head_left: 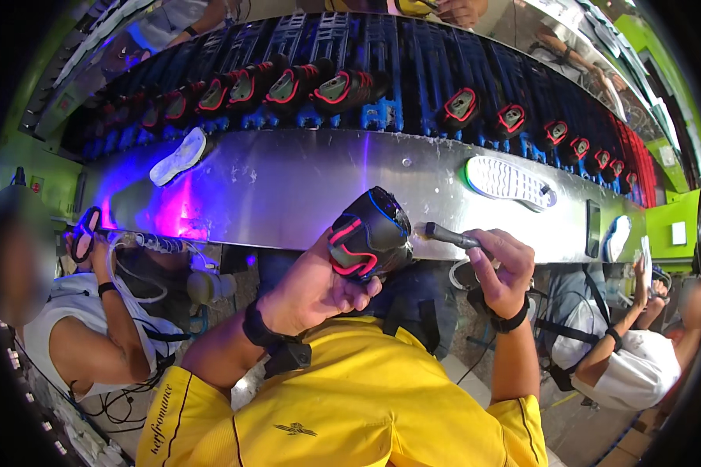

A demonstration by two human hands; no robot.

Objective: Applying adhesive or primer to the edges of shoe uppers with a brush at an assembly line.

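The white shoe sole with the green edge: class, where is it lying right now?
In the head view, the white shoe sole with the green edge lies flat on the metal workbench, up and to the right of the right hand, just below the row of black-and-red shoes on the blue conveyor.

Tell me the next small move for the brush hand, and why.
Probably bring the brush leftward until its tip meets the shoe. The left hand holds the black shoe with red trim up over the metal bench, and the right hand points the brush at it, its tip seemingly just short of the shoe's edge.
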